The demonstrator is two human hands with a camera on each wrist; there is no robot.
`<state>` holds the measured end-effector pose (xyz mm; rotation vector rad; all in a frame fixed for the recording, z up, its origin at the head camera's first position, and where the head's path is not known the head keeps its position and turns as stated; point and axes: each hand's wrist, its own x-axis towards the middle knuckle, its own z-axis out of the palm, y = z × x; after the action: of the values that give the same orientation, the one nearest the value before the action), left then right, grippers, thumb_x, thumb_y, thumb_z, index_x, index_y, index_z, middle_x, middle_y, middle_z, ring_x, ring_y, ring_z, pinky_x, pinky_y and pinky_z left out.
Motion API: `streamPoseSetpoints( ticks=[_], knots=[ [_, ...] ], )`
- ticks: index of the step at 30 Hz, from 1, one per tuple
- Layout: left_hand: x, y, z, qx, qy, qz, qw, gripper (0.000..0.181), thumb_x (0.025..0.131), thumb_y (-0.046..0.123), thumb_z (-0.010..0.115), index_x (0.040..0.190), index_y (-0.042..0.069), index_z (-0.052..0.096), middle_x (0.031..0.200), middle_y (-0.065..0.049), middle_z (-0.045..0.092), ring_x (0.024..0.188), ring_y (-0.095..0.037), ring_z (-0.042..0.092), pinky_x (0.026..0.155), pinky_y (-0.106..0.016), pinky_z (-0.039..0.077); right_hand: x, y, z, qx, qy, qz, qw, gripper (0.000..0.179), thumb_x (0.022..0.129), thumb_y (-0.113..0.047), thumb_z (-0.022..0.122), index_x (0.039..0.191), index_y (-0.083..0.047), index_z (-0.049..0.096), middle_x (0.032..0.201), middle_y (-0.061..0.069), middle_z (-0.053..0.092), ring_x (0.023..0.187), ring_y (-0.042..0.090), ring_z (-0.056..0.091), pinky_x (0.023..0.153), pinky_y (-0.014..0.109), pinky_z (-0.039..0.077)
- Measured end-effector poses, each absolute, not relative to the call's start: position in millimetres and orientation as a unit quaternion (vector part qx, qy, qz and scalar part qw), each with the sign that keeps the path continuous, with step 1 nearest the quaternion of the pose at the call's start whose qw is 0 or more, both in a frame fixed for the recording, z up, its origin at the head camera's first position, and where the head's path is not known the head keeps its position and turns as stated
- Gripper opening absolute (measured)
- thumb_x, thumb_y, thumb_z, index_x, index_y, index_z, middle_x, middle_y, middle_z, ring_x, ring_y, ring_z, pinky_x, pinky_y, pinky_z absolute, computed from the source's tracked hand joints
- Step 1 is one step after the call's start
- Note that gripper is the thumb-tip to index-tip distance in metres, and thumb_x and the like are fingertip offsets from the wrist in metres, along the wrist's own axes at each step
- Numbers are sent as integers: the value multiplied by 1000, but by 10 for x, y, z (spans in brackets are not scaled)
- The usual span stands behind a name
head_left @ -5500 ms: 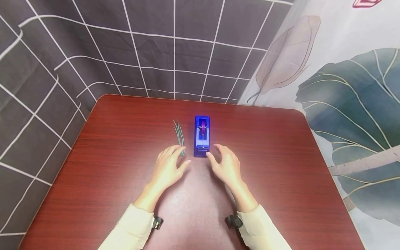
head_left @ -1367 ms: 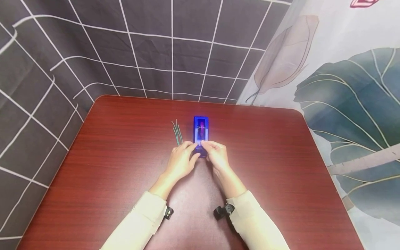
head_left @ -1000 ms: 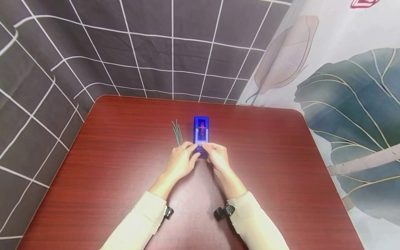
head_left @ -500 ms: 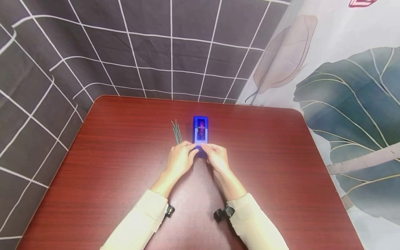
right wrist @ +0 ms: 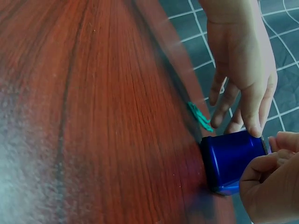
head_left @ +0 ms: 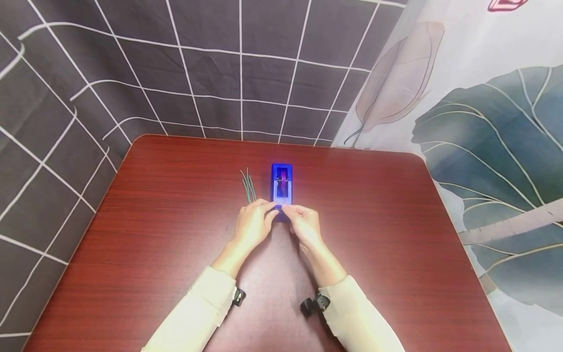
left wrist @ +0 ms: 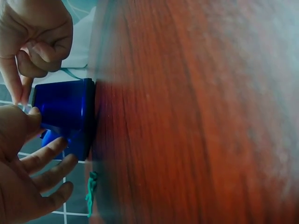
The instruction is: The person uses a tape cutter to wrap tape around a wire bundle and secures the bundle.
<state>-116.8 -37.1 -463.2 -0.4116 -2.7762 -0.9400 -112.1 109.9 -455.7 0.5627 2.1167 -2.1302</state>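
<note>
A blue tape dispenser [head_left: 282,190] with a pinkish-purple tape roll [head_left: 283,180] stands upright on the table, its cutter end toward the person. My left hand [head_left: 251,222] is at the cutter end from the left, thumb and index finger against the front edge, the other fingers spread beside the body in the left wrist view. From the right, my right hand [head_left: 306,226] pinches with thumb and index finger right at the cutter, where a sliver of purplish tape [right wrist: 268,145] shows in the right wrist view; its other fingers are curled.
Several thin green strands [head_left: 248,186] lie left of the dispenser, their near ends behind the left hand. The reddish-brown wooden table [head_left: 374,220] meets a grey gridded curtain [head_left: 211,73] at the back and a leaf-patterned curtain [head_left: 484,171] on the right.
Since the first frame both hands have come in to the dispenser's cutter end. Over the last second the right fingertips have shifted slightly toward the person; the dispenser stays in place.
</note>
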Motion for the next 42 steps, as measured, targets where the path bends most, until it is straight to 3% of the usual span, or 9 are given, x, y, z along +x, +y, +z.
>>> streamPoseSetpoints(
  ticks=[7, 15, 24, 37, 42],
  knots=[
    [-1171, -375, -4658, -137, -934, -319, 86, 27, 97, 26, 68, 119, 12, 75, 110, -6, 74, 100, -27, 71, 90, -49, 52, -1072, 1089, -4593, 186, 694, -694, 42, 21, 89, -14, 76, 97, 4, 75, 78, 6, 73, 49, 1, 40, 44, 17, 35],
    [-1177, -375, -4676, -138, -931, -325, 90, 27, 97, 26, 68, 119, 12, 75, 109, -6, 74, 99, -27, 71, 88, -48, 53, -1034, 1077, -4619, 171, 693, -700, 35, 25, 90, -13, 76, 100, 10, 73, 67, 1, 69, 46, 0, 40, 42, 16, 33],
    [-1180, -378, -4656, -143, -930, -325, 93, 26, 96, 24, 69, 118, 11, 75, 109, -7, 74, 98, -27, 71, 88, -48, 54, -987, 1078, -4634, 156, 700, -697, 17, 18, 89, -10, 75, 95, 7, 75, 62, 2, 65, 46, 2, 40, 42, 17, 32],
    [-1186, -367, -4633, -135, -937, -316, 70, 27, 97, 23, 68, 120, 11, 74, 113, -8, 73, 98, -30, 71, 90, -49, 53, -927, 1050, -4642, 149, 711, -687, 5, 19, 88, -9, 76, 96, 9, 75, 78, 17, 73, 62, 11, 60, 53, 18, 43],
    [-1184, -366, -4634, -134, -936, -317, 74, 27, 97, 23, 68, 120, 11, 75, 112, -7, 73, 98, -30, 71, 88, -49, 53, -899, 1055, -4650, 147, 715, -683, 5, 18, 88, -9, 76, 94, 8, 75, 74, 16, 72, 59, 11, 56, 52, 19, 42]
  ],
)
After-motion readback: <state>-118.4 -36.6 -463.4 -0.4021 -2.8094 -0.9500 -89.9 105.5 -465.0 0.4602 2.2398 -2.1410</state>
